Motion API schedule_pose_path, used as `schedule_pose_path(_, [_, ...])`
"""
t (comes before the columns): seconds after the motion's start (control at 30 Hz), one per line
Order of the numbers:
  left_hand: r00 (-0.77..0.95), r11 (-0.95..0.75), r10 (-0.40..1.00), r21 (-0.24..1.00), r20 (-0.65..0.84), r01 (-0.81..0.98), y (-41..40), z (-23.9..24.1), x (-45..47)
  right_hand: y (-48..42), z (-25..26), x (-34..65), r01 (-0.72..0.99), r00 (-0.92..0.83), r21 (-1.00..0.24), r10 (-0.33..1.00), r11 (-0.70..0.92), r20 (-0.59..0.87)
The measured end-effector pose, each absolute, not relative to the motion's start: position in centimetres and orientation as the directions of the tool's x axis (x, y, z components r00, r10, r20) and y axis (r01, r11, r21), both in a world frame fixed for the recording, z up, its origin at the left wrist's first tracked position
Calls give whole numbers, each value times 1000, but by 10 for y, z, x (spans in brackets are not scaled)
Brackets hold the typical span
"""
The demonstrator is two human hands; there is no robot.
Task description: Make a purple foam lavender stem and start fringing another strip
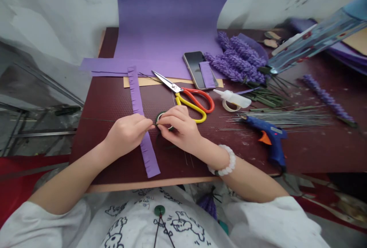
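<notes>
My left hand is closed in a pinch over a fringed purple paper strip, which lies lengthwise on the table under it. Whatever its fingertips hold is too small to make out. Almost touching them, the fingertips of my right hand pinch dark green tape at the edge of its roll; the hand covers part of the roll. Just beyond my right hand lie scissors with one red and one yellow handle, blades partly apart.
Purple sheet leans against the wall. A phone, a glue bottle, purple flower stems, thin wires and a blue glue gun lie to the right. A clear blue-tinted bottle slants across the upper right.
</notes>
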State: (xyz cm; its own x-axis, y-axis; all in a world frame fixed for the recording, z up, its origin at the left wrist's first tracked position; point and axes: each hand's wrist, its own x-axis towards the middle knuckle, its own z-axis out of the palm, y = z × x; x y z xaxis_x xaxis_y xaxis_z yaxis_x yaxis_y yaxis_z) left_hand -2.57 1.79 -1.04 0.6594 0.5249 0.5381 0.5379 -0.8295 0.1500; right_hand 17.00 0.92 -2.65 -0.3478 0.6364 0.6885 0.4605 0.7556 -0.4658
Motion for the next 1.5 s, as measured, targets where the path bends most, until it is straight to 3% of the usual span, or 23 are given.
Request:
schedule_pose_path(0.2, [692, -837, 508, 105, 513, 537, 19, -9, -24, 9, -26, 170, 510, -385, -388, 607, 768, 695])
schedule_pose_path(0.47, [700, -826, 548, 161, 459, 541, 17, -10, -21, 9, -28, 170, 565, -451, -279, 574, 776, 683])
schedule_pose_path(0.8, [670, -872, 356, -25, 652, 488, 16, -7, -20, 7, -25, 170, 564, -506, -275, 589, 779, 630])
schedule_pose_path(1.03, [692, -852, 324, -119, 645, 510, 18, -7, -21, 7, -31, 168, 593, -500, -232, 578, 771, 645])
schedule_pose_path(1.2, [718, -843, 293, -184, 632, 506, 20, -10, -22, 9, -23, 172, 603, -588, -194, 596, 774, 546])
schedule_pose_path(1.3, [723, -819, 290, -229, 627, 526, 24, -13, -23, 7, -2, 188, 690, -569, -182, 681, 700, 461])
schedule_pose_path(1.5, [751, -824, 241, -280, 615, 493, 31, -16, -23, -14, 12, 247, 884, -251, -267, 872, 383, 420])
